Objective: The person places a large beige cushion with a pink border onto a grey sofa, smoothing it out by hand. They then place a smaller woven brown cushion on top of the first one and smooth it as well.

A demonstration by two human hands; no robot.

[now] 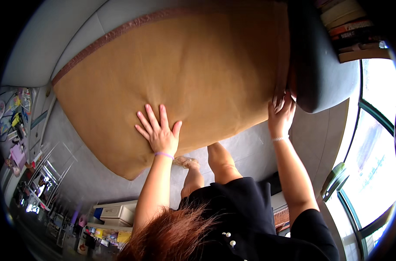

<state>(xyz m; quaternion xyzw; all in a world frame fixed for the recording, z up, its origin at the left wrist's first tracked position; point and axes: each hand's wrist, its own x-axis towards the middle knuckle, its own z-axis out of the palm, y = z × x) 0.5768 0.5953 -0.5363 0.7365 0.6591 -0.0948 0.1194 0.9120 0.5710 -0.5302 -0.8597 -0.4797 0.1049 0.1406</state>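
Note:
A wide brown mat [191, 71] with a dark reddish border spreads before me, slightly rumpled around the middle. My left hand [162, 137] presses flat on it near the front edge, fingers spread and nothing held. At the mat's right end, beside a black padded headboard or armrest [322, 84], is my right hand [281, 120]. Its thumb and fingers pinch the bunched border [279, 99] there. Some of its fingertips are hidden in the gap by the padding.
Books [349, 29] are stacked on a shelf above the black padding. Windows [369, 140] line the right side. Leftward are a cluttered desk [18, 137] and a metal rack [46, 179]. A pale drawer unit [114, 212] stands behind me on the grey tiled floor [96, 182].

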